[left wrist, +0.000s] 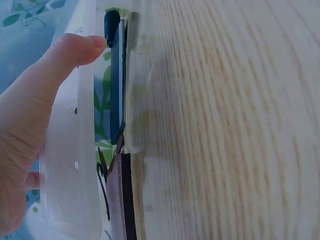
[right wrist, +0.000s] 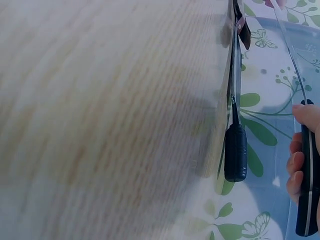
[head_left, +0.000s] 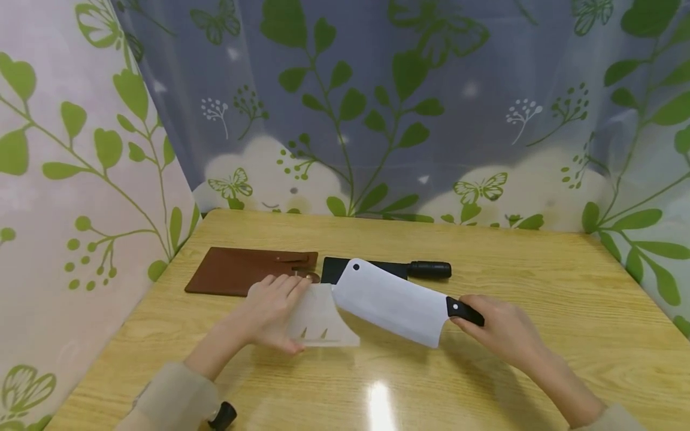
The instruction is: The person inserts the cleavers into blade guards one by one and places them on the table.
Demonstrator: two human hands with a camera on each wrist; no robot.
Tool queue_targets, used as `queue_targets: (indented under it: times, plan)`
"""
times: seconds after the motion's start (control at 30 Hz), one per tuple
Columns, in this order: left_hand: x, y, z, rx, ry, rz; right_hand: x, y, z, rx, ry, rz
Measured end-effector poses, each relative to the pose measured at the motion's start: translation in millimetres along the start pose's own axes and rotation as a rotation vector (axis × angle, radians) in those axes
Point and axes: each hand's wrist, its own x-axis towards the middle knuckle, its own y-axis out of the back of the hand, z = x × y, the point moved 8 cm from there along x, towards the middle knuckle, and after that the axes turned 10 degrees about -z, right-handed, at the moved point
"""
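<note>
A white plastic blade cover (head_left: pixel 326 317) with small pointed slots is gripped by my left hand (head_left: pixel 276 308), fingers over its top and thumb at its lower edge. My right hand (head_left: pixel 501 329) holds a cleaver (head_left: pixel 390 302) by its black handle (right wrist: pixel 308 210). The wide silver blade points left and slopes down to the right, above the table. Its front end, with a round hole near the top corner, overlaps the right side of the cover in the head view. In the left wrist view the cover (left wrist: pixel 70 200) stands clear of the wood.
Behind the hands a brown leather sheath (head_left: pixel 242 269) with a strap lies on the wooden table (head_left: pixel 485 245). Right of it lies a second, dark-bladed cleaver with a black handle (head_left: pixel 429 269), partly hidden. A black object (head_left: pixel 222 416) shows beside the left sleeve. Patterned curtains (head_left: pixel 345 120) border the table.
</note>
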Motion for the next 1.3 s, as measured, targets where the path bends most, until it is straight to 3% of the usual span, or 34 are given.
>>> queue_targets:
  times: [0.2, 0.5, 0.97, 1.3]
  plan:
    - [2.6, -3.9, 0.0, 0.027, 0.007, -0.035, -1.9, 2.0, 4.7, 0.026, -0.037, -0.009]
    - [6.3, -4.1, 1.9, -0.022, -0.002, -0.065, -3.4, 2.2, -0.1, -0.011, 0.020, 0.048]
    - [9.9, -2.1, -0.5, -0.016, 0.010, -0.080, -2.7, 2.0, 4.8, 0.021, -0.040, 0.050]
    - [9.7, -5.3, -0.3, -0.004, 0.022, -0.110, -4.3, 1.1, 0.8, -0.014, 0.016, 0.093]
